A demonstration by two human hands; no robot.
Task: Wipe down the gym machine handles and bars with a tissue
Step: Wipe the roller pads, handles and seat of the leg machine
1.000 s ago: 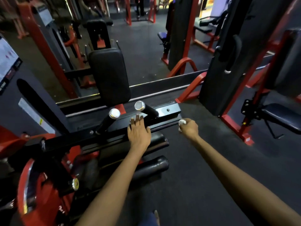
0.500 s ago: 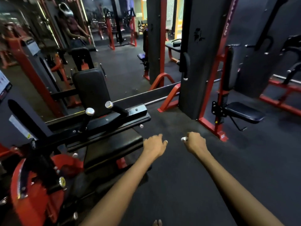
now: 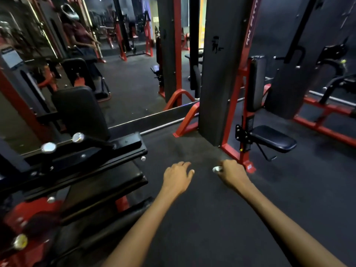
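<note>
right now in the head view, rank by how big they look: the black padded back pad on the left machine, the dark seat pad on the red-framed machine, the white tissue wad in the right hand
1. Black padded back pad, largest.
2. Dark seat pad, though it sits farther off, so true size is unsure.
3. White tissue wad, smallest, mostly hidden in the right hand.

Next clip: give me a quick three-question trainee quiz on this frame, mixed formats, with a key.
1. True or false: the right hand is closed around the tissue.
2. The left hand is: A) gripping a chrome-capped handle; B) empty, over the floor; C) pressing the seat pad.
3. Fill in: the two chrome-capped handles lie to the ____ of both hands in the picture.

Key: 1 true; 2 B; 3 left.
</note>
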